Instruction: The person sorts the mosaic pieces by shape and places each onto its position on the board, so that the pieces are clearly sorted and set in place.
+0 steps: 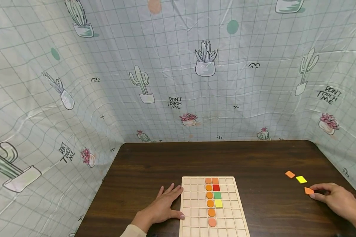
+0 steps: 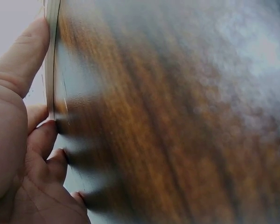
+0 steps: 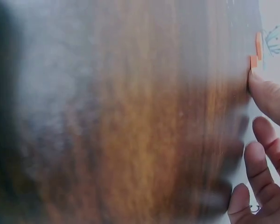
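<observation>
My left hand point(image 1: 165, 207) lies beside the wooden grid board point(image 1: 194, 210), its fingers spread and its thumb and a fingertip touching the board's left edge. In the left wrist view the thumb point(image 2: 25, 56) rests against that edge. Far to the right, my right hand point(image 1: 336, 199) pinches an orange square tile point(image 1: 308, 191) between thumb and forefinger, low at the tabletop. The right wrist view shows the thumb point(image 3: 270, 95) against an orange tile edge point(image 3: 253, 61); the forefinger's hold is hidden there. Another orange tile point(image 1: 290, 174) and a yellow tile point(image 1: 301, 179) lie just beyond.
On the board stands a column of several orange discs point(image 1: 209, 195) with a salmon disc point(image 1: 212, 222) lowest. Beside it sit orange point(image 1: 215, 180), red point(image 1: 216, 187), green point(image 1: 217, 195) and yellow squares point(image 1: 218, 203). A patterned curtain point(image 1: 172, 65) hangs round the dark wooden table point(image 1: 154, 161).
</observation>
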The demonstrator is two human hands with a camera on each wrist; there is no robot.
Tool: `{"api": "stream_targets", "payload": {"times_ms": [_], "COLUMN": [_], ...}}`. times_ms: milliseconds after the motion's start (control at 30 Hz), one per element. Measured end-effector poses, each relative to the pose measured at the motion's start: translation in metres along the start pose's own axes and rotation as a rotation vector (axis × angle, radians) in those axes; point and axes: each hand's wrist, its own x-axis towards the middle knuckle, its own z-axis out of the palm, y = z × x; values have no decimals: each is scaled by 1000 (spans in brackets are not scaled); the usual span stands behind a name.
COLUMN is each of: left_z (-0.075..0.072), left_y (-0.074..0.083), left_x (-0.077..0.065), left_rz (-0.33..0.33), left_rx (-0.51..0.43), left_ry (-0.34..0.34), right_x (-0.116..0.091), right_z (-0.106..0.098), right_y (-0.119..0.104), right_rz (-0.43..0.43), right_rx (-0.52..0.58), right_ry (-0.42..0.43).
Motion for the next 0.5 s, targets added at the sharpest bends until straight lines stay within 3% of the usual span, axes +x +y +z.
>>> {"api": "stream_targets", "payload": {"times_ms": [500], "left_z": [0], "left_y": [2], "left_x": [-1], "left_rz": [-14], "left_rx": [-19], "left_ry": [-5], "right_x": [1], "right_z": [4], "right_y": [-23], "right_rz": [-32], "right_rx": [116], "right_ry": [10]}}
